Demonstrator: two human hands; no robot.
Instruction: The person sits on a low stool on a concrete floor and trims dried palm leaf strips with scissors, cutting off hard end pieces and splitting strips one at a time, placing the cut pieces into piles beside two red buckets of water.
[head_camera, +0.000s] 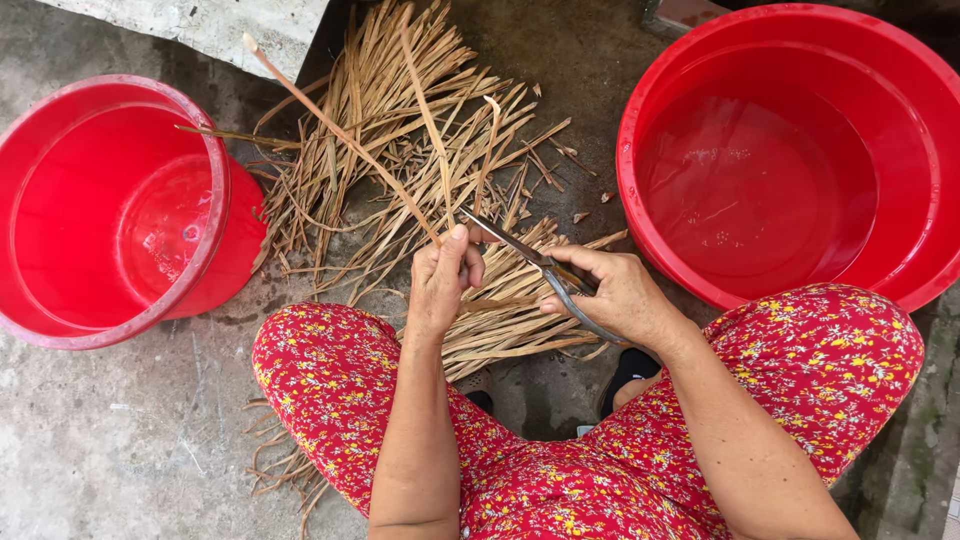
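Left hand raised, fingers curled, dried strip pinched at thumb. Right hand closed around scissors, blades laid against strip base.

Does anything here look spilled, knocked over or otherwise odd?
Yes: the left red bucket lies tipped on its side on the concrete. Dry leaf strips are strewn loosely on the ground. The right basin stands upright. The left hand holds one strip; the right hand holds scissors.
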